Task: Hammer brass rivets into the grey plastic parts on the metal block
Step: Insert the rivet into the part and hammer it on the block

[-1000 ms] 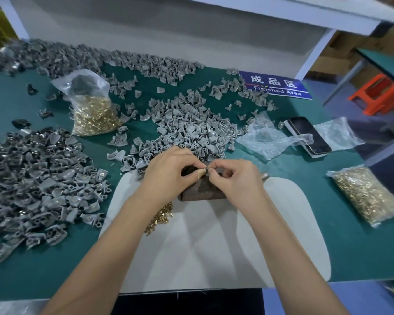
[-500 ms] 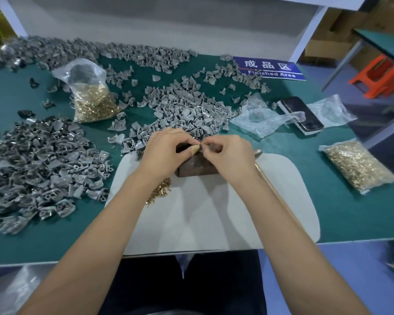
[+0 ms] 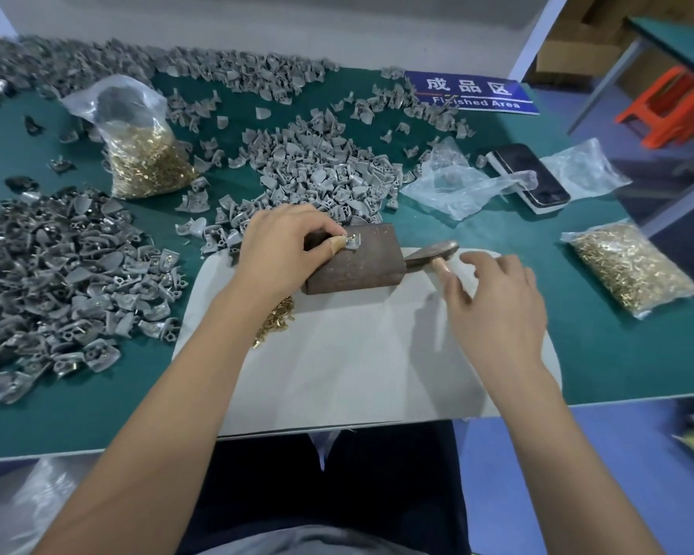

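A rusty brown metal block (image 3: 361, 266) lies on a white mat (image 3: 357, 354). My left hand (image 3: 285, 246) pinches a grey plastic part (image 3: 353, 243) on the block's top, a brass rivet standing in it. My right hand (image 3: 493, 302) hovers with fingers spread, just right of the block and over the hammer (image 3: 433, 254), whose head lies beside the block. It holds nothing. Loose brass rivets (image 3: 275, 320) lie on the mat under my left forearm.
Piles of grey parts lie at the left (image 3: 57, 274), centre (image 3: 321, 174) and back of the green table (image 3: 597, 346). Bags of rivets sit at back left (image 3: 145, 154) and right (image 3: 630, 266). A phone (image 3: 529, 178), empty plastic bags (image 3: 457, 190) and a blue sign (image 3: 473, 92) lie at the right.
My right hand has let go of the part and moved right, off the block, to above the hammer. My left hand stays on the part.
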Demonstrator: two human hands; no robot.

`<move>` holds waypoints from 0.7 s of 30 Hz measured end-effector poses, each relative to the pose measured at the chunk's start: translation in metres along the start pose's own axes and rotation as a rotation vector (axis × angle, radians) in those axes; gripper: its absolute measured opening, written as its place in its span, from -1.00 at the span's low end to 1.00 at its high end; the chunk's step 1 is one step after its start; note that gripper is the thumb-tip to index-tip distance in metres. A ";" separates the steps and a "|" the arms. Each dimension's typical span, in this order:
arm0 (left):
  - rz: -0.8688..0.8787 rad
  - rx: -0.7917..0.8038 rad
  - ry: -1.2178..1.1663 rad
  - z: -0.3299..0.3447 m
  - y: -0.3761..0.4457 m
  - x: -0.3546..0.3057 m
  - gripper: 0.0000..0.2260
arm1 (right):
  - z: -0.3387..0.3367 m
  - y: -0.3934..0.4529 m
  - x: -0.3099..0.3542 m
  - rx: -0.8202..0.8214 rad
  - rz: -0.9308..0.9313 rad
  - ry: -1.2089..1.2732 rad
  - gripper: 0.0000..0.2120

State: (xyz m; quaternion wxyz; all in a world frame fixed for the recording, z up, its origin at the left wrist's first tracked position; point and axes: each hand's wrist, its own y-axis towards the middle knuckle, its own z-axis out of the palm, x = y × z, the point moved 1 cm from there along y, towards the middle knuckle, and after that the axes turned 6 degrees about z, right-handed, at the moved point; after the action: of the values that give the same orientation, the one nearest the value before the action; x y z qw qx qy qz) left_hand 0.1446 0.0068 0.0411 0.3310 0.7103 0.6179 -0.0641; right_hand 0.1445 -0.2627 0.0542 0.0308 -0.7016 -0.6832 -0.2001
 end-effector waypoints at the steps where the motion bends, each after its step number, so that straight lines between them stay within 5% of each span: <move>1: -0.002 -0.001 0.002 0.000 0.000 0.000 -0.89 | 0.001 -0.002 -0.005 0.079 0.031 -0.066 -0.65; 4: -0.008 -0.007 -0.010 0.001 -0.002 0.000 -0.88 | 0.005 -0.004 -0.012 0.285 0.082 -0.077 -0.67; 9: -0.010 -0.030 -0.016 0.002 -0.003 -0.001 -0.90 | -0.006 0.012 -0.013 0.273 0.055 -0.074 -0.74; 15: -0.014 -0.023 0.033 0.000 -0.003 -0.003 -0.89 | -0.016 0.017 0.016 0.375 0.076 0.579 -0.77; 21: -0.009 -0.056 0.095 0.002 -0.004 -0.006 -0.88 | -0.012 0.015 0.034 0.394 -0.204 0.445 -0.83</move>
State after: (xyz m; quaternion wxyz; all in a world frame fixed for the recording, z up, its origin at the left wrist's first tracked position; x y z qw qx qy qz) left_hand 0.1402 0.0012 0.0406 0.3205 0.7002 0.6378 -0.0145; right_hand 0.1558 -0.2358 0.0800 0.2946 -0.5491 -0.7521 -0.2148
